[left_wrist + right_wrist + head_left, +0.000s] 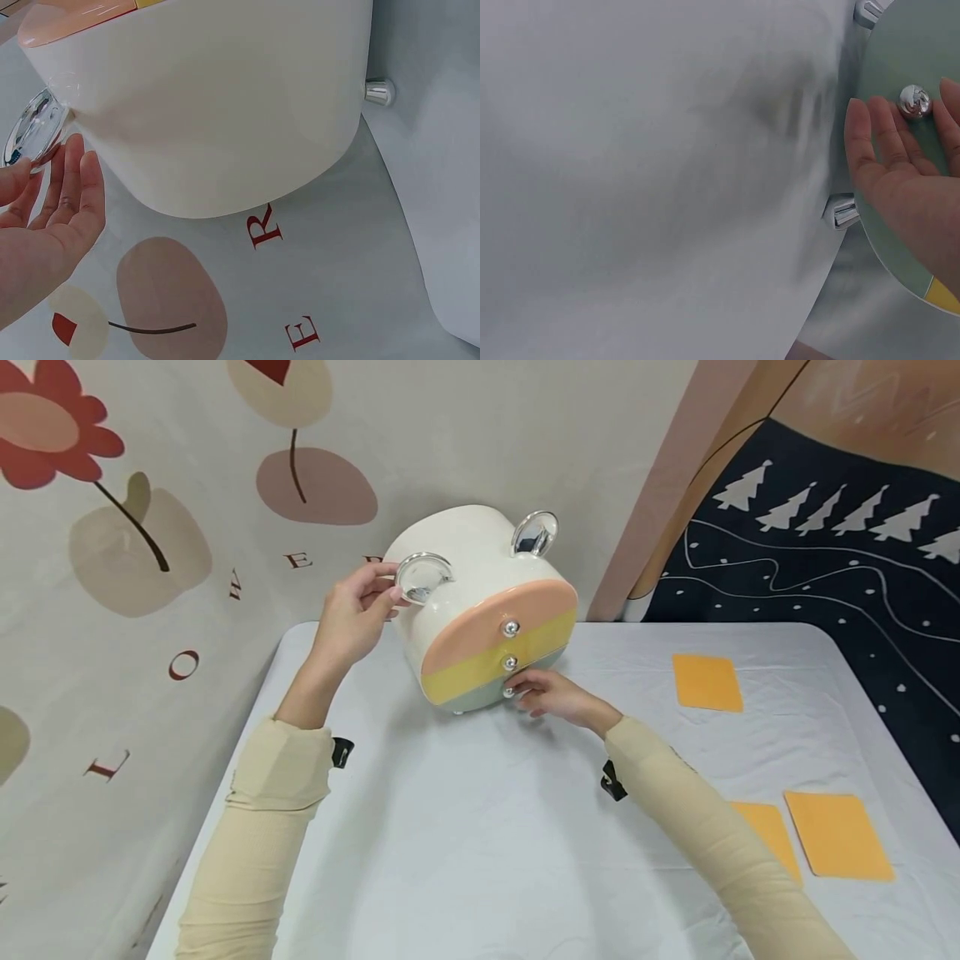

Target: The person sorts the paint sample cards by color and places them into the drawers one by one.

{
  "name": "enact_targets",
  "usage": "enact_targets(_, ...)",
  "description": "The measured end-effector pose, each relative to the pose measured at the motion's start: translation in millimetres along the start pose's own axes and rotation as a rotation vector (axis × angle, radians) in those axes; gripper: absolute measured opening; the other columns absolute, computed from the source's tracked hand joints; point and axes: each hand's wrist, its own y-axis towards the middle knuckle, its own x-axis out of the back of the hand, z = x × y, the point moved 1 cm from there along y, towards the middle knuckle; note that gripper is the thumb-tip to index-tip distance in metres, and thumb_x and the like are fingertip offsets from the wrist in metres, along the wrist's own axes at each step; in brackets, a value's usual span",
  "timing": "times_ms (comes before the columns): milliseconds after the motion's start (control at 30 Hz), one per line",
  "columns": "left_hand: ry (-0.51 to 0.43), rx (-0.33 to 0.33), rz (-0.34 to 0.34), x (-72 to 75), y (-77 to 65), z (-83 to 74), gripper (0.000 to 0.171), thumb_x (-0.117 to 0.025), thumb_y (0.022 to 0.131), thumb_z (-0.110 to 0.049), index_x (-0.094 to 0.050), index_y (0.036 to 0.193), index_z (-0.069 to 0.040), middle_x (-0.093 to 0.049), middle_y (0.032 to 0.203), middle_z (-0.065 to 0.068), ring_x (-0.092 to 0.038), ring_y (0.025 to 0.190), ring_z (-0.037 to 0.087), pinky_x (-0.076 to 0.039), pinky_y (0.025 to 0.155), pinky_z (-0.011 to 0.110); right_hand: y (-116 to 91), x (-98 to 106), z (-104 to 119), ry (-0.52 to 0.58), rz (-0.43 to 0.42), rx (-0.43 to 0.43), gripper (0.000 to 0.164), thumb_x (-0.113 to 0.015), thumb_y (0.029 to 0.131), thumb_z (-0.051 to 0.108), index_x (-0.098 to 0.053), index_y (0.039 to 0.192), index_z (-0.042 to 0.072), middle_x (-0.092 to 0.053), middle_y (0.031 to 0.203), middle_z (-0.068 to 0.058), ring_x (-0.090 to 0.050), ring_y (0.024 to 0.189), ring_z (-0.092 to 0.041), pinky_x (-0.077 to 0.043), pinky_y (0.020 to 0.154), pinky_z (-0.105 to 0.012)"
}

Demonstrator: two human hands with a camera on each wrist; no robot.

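Observation:
A cream drawer box (465, 543) with a rounded body and an orange, yellow and green striped front stands on the table. Two shiny silver ears rise from its top. My left hand (356, 618) pinches the left silver ear (425, 578) between thumb and fingers; the left wrist view also shows that ear (34, 131). Low on the front, my right hand (558, 696) has its fingertips around the bottom silver knob (915, 101) of the green drawer (900, 52). All the drawers look closed in the head view.
One orange card (707, 682) lies at the back right of the white-covered table (465, 860). Two more lie nearer, one orange card (840, 835) in full view and another partly behind my right sleeve (697, 810). A printed wall cloth (450, 435) hangs close behind the box.

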Motion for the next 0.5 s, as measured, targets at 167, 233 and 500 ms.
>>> enact_targets(167,0.012,0.014,-0.004,-0.4,0.3,1.2,0.028,-0.049,0.094,-0.007,-0.054,0.121,-0.002,-0.06,0.104,0.017,-0.061,0.091,0.024,-0.051,0.075,0.021,-5.9,3.1,-2.6,-0.02,0.032,0.006,0.037,-0.051,0.089,-0.003,-0.049,0.126,-0.003,-0.05,0.121,-0.018,-0.051,0.101,-0.027,-0.046,0.087,-0.046)
enact_targets(233,0.009,0.018,-0.005,-0.9,0.5,1.2,0.028,-0.05,0.094,-0.007,-0.054,0.121,-0.002,-0.06,0.104,0.016,-0.061,0.091,0.023,-0.051,0.075,0.022,-10.0,4.8,-4.0,-0.016,0.052,0.012,0.038,-0.051,0.088,-0.004,-0.048,0.126,-0.003,-0.05,0.121,-0.019,-0.05,0.103,-0.03,-0.046,0.088,-0.047)
enact_targets(500,0.01,0.023,0.001,-1.0,1.0,0.8,0.028,-0.049,0.094,-0.007,-0.053,0.121,-0.002,-0.059,0.104,0.017,-0.061,0.09,0.022,-0.051,0.079,0.027,-34.0,9.4,-15.6,-0.006,0.13,0.005,0.037,-0.052,0.088,-0.003,-0.051,0.126,-0.003,-0.051,0.125,-0.015,-0.049,0.109,-0.032,-0.048,0.086,-0.039)
